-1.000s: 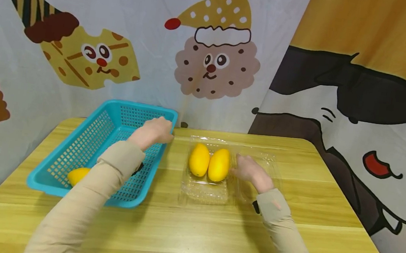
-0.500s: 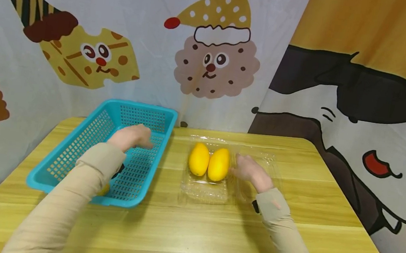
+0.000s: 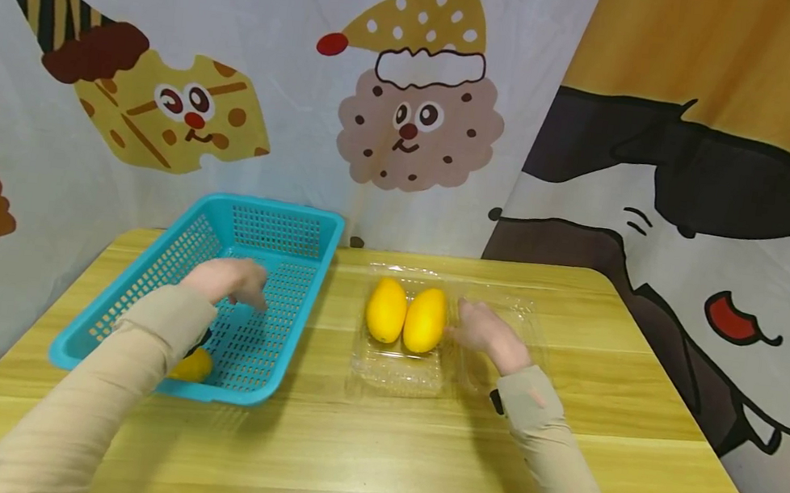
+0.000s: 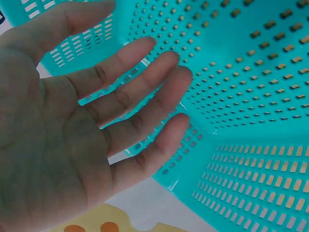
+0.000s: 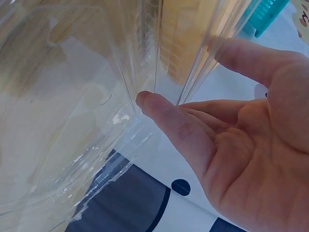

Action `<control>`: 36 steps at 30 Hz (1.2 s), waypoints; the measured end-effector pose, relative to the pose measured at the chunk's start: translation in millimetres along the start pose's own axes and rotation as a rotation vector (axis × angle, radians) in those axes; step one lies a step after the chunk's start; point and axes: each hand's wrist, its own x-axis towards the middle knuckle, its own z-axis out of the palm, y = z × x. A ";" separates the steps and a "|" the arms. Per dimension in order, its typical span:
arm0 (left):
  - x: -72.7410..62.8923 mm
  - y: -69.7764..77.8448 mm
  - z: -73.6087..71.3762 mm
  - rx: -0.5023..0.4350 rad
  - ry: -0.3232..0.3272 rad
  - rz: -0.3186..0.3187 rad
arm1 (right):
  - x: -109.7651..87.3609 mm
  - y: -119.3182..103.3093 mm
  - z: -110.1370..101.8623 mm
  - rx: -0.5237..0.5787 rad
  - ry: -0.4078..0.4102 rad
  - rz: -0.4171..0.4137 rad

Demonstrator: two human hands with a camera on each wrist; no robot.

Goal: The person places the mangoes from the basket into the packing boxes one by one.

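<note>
My left hand [image 3: 226, 280] is over the blue-green plastic basket [image 3: 305, 326], fingers spread and slightly bent. The left wrist view shows a bare palm with nothing in it. A yellow mango [image 3: 193, 366] lies at the basket's near end, partly covered by my left wrist. To the right, a clear plastic clamshell box [image 3: 398, 377] lies unfolded, with two mangoes [image 3: 388, 311] side by side in its left half. My right hand [image 3: 491, 335] holds the box near its middle fold, the thumb and fingers on either side of the plastic edge [image 5: 186, 92].
The wooden table [image 3: 369, 471] carries both basket and box. Behind it hangs a cloth [image 3: 412, 224] printed with cartoon figures, close to the basket's far rim. The lid half [image 3: 522, 318] of the box lies flat to the right.
My left hand has moved left and toward me over the basket, from its right rim to its middle. The mango in the basket now shows right of my sleeve. My right hand stays put.
</note>
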 end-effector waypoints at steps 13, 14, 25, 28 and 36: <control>-12.2 -16.0 12.1 0.040 -0.100 -0.174 | 0.9 0.3 1.4 0.001 -0.009 0.010; -11.6 -17.2 13.2 0.049 -0.115 -0.189 | 1.1 0.3 1.6 0.001 -0.009 0.010; -1.0 -22.7 19.7 0.103 -0.379 -0.338 | 0.2 0.0 0.8 0.003 -0.004 0.011; -3.7 -25.8 21.8 0.106 -0.357 -0.291 | 0.4 -0.5 0.6 0.003 -0.004 0.007; -7.3 -34.1 29.8 0.081 -0.288 -0.197 | 2.0 -0.4 1.2 0.004 -0.006 0.010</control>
